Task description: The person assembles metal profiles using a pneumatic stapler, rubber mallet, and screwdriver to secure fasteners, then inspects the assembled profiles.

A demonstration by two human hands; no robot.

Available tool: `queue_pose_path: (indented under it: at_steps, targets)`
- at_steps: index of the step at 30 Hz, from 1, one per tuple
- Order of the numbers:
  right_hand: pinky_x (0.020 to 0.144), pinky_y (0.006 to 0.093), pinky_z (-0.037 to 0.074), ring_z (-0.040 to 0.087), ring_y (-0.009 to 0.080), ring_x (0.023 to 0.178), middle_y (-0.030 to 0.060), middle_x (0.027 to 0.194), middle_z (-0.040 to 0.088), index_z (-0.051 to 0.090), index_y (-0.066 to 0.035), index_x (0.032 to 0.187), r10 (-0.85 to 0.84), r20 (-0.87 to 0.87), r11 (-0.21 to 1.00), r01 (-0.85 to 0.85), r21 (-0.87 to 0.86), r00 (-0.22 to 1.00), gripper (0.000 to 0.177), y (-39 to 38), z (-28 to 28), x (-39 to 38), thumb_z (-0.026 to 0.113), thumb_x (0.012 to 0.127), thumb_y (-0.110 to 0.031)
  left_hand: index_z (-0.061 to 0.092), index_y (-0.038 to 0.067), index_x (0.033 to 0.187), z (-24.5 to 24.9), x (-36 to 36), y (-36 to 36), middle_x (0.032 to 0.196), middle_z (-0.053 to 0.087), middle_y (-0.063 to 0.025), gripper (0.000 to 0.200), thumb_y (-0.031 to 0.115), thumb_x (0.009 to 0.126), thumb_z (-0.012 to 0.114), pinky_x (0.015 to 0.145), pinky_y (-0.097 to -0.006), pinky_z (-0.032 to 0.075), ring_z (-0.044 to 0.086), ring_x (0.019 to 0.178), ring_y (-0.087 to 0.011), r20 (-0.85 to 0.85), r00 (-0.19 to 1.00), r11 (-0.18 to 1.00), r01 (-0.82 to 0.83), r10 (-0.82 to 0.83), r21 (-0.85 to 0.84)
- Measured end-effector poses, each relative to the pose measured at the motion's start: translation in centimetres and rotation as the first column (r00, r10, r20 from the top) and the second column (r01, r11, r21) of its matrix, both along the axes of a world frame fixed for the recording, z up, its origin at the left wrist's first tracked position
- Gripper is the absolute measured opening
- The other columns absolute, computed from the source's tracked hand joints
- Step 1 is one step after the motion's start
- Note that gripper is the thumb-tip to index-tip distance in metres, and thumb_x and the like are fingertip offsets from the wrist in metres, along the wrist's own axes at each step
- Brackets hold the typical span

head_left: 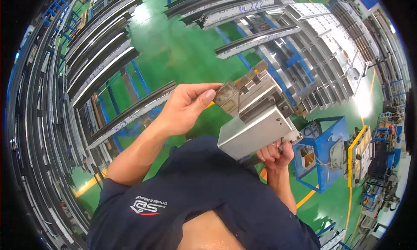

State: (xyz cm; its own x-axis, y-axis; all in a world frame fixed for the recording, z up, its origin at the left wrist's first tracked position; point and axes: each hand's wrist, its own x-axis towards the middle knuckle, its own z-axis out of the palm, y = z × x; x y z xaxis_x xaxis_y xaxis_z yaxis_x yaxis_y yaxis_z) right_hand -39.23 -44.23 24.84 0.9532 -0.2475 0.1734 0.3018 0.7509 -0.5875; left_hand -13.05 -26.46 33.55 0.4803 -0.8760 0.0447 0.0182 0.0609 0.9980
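Observation:
A boxy metal device (pixel 256 130) is held in front of my chest. It has a smooth silver housing, with a bracket and a worn steel block (pixel 228 96) along its far side. My left hand (pixel 186 106) is at the block's left end, thumb and forefinger closed at its edge; the fingertips behind it are partly hidden. Under the near right corner of the housing, my right hand (pixel 276 154) has its fingers curled around a part that I cannot make out clearly. Several small screw holes show on the housing's end plate (pixel 280 122).
Long metal profiles (pixel 100 72) lie on racks to the left. More profiles (pixel 243 11) are stacked ahead, with bundled silver sections (pixel 330 46) to the right. A blue metal frame (pixel 321 154) stands close on my right, near a yellow-edged bench (pixel 358 156). The floor (pixel 169 46) is green.

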Motion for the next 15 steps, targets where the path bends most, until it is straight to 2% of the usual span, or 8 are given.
queue_pose_path:
  at_steps: [5, 15]
  targets:
    - [0.055, 0.0318, 0.040, 0.034, 0.0076, 0.041, -0.0097, 0.052, 0.035, 0.060, -0.015, 0.102, 0.048, 0.039, 0.999, -0.049, 0.016, 0.998, 0.030, -0.9, -0.1, -0.8, 0.060, 0.101, -0.045, 0.064, -0.007, 0.133, 0.6, -1.3, -0.3, 0.111, 0.073, -0.0028, 0.036, 0.019, 0.109, 0.055, 0.091, -0.0264, 0.050, 0.059, 0.100, -0.0067, 0.039, 0.999, 0.999, -0.023, 0.021, 0.040]
    - [0.055, 0.0318, 0.040, 0.034, 0.0070, 0.043, -0.0104, 0.052, 0.032, 0.062, -0.015, 0.102, 0.073, 0.022, 0.996, -0.074, 0.046, 0.997, 0.028, -2.8, -0.8, -2.7, 0.057, 0.103, -0.042, 0.065, -0.006, 0.133, -0.1, -4.5, -1.4, 0.110, 0.072, -0.0010, 0.036, 0.019, 0.109, 0.056, 0.090, -0.0251, 0.050, 0.058, 0.099, -0.0056, 0.091, 0.990, 0.991, -0.114, 0.107, 0.068]
